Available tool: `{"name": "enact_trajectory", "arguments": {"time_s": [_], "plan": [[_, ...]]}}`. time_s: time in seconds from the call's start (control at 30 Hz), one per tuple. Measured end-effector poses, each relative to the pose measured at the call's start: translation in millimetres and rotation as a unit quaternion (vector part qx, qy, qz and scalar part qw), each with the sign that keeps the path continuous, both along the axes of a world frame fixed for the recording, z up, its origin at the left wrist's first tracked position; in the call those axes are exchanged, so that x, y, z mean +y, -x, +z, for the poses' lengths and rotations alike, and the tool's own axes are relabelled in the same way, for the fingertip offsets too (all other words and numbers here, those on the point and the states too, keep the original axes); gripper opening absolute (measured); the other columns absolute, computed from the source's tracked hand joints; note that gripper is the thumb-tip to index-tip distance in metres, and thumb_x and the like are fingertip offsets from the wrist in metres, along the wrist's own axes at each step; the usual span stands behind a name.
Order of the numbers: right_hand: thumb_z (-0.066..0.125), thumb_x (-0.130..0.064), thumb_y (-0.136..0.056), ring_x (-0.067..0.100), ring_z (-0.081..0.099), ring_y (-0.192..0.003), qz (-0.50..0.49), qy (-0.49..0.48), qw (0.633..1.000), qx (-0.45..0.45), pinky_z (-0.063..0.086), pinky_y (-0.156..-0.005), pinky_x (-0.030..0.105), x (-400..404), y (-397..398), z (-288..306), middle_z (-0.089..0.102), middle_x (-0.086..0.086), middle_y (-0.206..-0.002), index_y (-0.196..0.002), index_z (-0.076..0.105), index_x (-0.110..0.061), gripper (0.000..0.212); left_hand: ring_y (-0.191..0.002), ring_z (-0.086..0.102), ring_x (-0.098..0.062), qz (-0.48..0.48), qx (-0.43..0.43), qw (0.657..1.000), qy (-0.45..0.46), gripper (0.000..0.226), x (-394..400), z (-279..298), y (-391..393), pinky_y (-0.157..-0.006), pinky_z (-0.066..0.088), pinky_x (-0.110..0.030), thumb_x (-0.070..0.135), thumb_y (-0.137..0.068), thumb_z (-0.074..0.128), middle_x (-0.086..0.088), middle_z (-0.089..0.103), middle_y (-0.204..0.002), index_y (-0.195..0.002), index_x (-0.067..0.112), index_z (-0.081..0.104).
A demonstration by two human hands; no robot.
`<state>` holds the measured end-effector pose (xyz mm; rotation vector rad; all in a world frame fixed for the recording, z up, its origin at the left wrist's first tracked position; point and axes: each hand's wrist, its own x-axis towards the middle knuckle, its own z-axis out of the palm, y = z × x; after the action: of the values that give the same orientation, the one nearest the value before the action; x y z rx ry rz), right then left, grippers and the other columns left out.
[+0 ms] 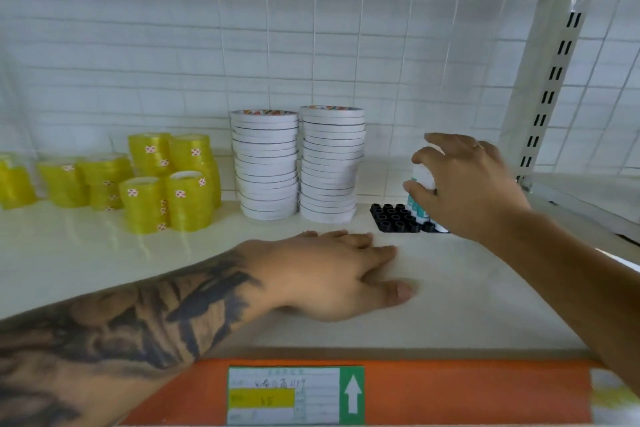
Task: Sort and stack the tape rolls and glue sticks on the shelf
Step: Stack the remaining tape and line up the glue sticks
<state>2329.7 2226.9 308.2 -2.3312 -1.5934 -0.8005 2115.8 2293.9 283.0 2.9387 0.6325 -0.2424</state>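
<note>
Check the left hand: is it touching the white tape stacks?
Apart. The head view shows the left hand flat on the shelf, with a bare strip of shelf between its fingertips and the white tape stacks.

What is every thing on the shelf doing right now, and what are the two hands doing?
Yellow tape rolls: upright in short stacks, untouched.
White tape rolls: two tall stacks, side by side.
Glue sticks: upright in the tray, gripped by the right hand.
Black tray: flat on the shelf, mostly empty holes.
Right hand: fingers curled round the glue sticks.
Left hand: flat on the shelf, holding nothing.
</note>
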Motion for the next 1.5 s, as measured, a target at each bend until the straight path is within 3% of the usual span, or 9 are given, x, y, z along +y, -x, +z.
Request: {"name": "enact_trajectory", "arguments": {"time_s": [0.07,0.3,0.5,0.6,0.67,0.83,1.03,1.27,1.5], "plan": [[0.052,-0.056,-0.098,0.026,0.035,-0.147,0.008,0.029,1.0,-0.004,0.023,-0.12,0.043,-6.1,16.5,4.4,0.036,0.002,-0.162,-0.14,0.056,-0.028,0.051,-0.156,0.016,-0.014,0.008,-0.019,0.999,-0.035,0.081,6.1,7.8,29.7,-0.126,0.018,-0.044,0.084,-0.089,0.021,0.01,0.017,-0.169,-0.158,0.042,0.025],[0.042,-0.066,-0.094,0.016,0.04,-0.143,0.094,0.075,0.992,0.031,0.028,-0.117,0.034,-7.5,147.7,10.8,0.041,-0.01,-0.157,-0.148,0.044,-0.042,0.058,-0.142,0.04,-0.003,0.07,-0.117,0.985,-0.105,0.087,48.6,11.3,209.0,-0.118,0.033,-0.031,0.089,-0.083,0.01,0.024,0.04,-0.156,-0.151,0.044,0.038],[0.029,-0.08,-0.089,0.011,0.044,-0.139,0.217,0.103,0.968,0.075,0.037,-0.116,0.039,49.0,299.9,5.0,0.047,-0.015,-0.149,-0.146,0.045,-0.046,0.068,-0.135,0.042,0.005,0.19,-0.16,0.962,-0.114,0.069,103.9,6.9,399.2,-0.114,0.031,-0.023,0.077,-0.088,0.018,0.032,0.045,-0.146,-0.145,0.05,0.047],[0.03,-0.079,-0.085,0.007,0.042,-0.138,0.255,0.127,0.955,0.084,0.035,-0.116,0.032,91.5,371.3,-1.6,0.045,-0.018,-0.149,-0.147,0.045,-0.046,0.071,-0.105,0.052,0.012,0.234,-0.173,0.953,-0.09,0.054,127.4,-1.9,480.6,-0.093,0.039,-0.027,0.075,-0.091,0.013,0.03,0.058,-0.108,-0.105,0.05,0.059],[0.031,-0.079,-0.084,0.006,0.043,-0.137,0.283,0.138,0.945,0.091,0.034,-0.116,0.029,120.9,418.1,-8.2,0.046,-0.019,-0.148,-0.147,0.045,-0.047,0.071,-0.092,0.052,0.011,0.251,-0.195,0.943,-0.1,0.047,142.1,-12.8,531.3,-0.085,0.039,-0.029,0.075,-0.095,0.011,0.024,0.054,-0.092,-0.085,0.049,0.049],[0.027,-0.086,-0.082,0.005,0.031,-0.146,0.328,0.158,0.927,0.091,0.025,-0.121,0.032,200.1,525.8,-22.9,0.04,-0.017,-0.156,-0.15,0.037,-0.052,0.076,-0.099,0.053,0.002,0.292,-0.229,0.919,-0.131,0.065,168.5,-26.4,650.7,-0.098,0.046,-0.041,0.076,-0.093,0.009,0.019,0.058,-0.098,-0.107,0.036,0.059],[0.037,-0.079,-0.084,0.005,0.027,-0.149,0.349,0.218,0.908,0.079,0.022,-0.121,0.024,270.7,628.6,-13.7,0.034,-0.017,-0.16,-0.151,0.031,-0.055,0.071,-0.122,0.053,0.001,0.342,-0.27,0.891,-0.125,0.057,195.8,-38.8,758.4,-0.107,0.043,-0.037,0.077,-0.095,0.012,0.023,0.063,-0.127,-0.122,0.058,0.057],[0.019,-0.097,-0.065,0.015,0.036,-0.145,0.391,0.241,0.888,-0.006,0.033,-0.118,0.041,378.2,731.5,7.2,0.039,-0.011,-0.159,-0.151,0.033,-0.052,0.098,-0.132,0.051,-0.008,0.412,-0.246,0.864,-0.152,0.06,221.8,-52.9,850.7,-0.111,0.041,-0.039,0.067,-0.103,0.014,0.019,0.057,-0.144,-0.139,0.041,0.055],[0.034,-0.088,-0.077,0.021,0.045,-0.138,0.447,0.231,0.864,-0.024,0.039,-0.113,0.04,477.8,840.3,12.0,0.046,-0.007,-0.155,-0.152,0.035,-0.045,0.087,-0.113,0.06,-0.017,0.495,-0.24,0.817,-0.171,0.073,278.3,-27.0,924.7,-0.102,0.047,-0.043,0.083,-0.092,0.011,0.01,0.065,-0.118,-0.122,0.041,0.063]]}}
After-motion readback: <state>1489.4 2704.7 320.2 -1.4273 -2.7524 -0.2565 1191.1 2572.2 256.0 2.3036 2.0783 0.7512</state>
